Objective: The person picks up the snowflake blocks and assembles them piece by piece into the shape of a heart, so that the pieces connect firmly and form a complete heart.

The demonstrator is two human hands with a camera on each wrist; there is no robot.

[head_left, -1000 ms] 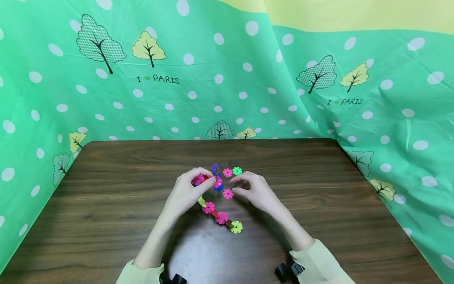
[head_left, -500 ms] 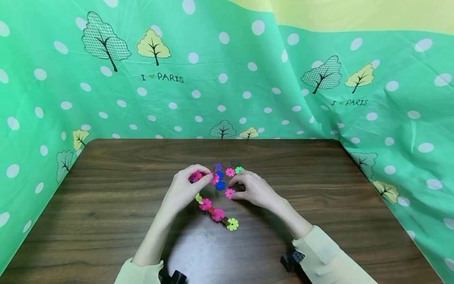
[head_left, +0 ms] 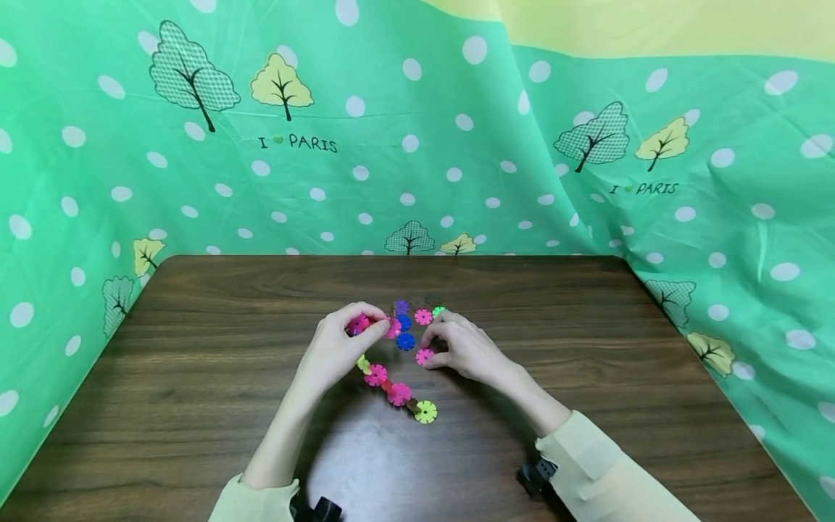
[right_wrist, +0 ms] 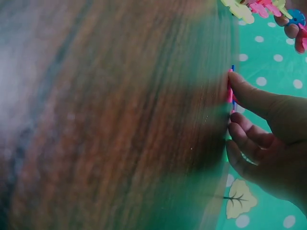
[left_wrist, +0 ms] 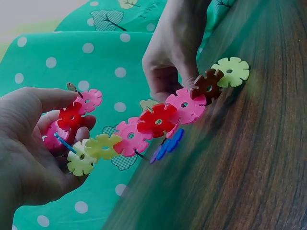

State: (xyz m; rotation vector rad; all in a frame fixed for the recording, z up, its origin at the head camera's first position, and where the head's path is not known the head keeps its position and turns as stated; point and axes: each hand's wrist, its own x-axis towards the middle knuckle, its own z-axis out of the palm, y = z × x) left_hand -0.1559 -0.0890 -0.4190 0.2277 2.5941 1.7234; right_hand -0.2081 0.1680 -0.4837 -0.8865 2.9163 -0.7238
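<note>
My left hand (head_left: 346, 344) holds one end of a chain of notched plastic snowflake discs, gripping it between thumb and fingers. Pink, red, yellow and brown discs (left_wrist: 157, 121) make up the chain, and a blue one stands edge-on near the fingers. Its loose part hangs toward the person and ends in a yellow-green disc (head_left: 426, 412). My right hand (head_left: 466, 348) has thumb and index finger at opposite edges of a loose pink snowflake disc (head_left: 424, 356) lying on the table. In the right wrist view that disc (right_wrist: 230, 88) shows edge-on beside the thumb.
Blue discs (head_left: 405, 341), a purple disc (head_left: 401, 307), another pink disc (head_left: 423, 316) and a partly covered green disc (head_left: 438, 312) lie on the dark wooden table (head_left: 215, 406). A green dotted cloth (head_left: 404, 174) hangs behind the table.
The right hand's fingers have closed in around the loose pink disc, which has slid slightly right. My left hand has shifted a little left with the chain, and the head view has turned slightly.
</note>
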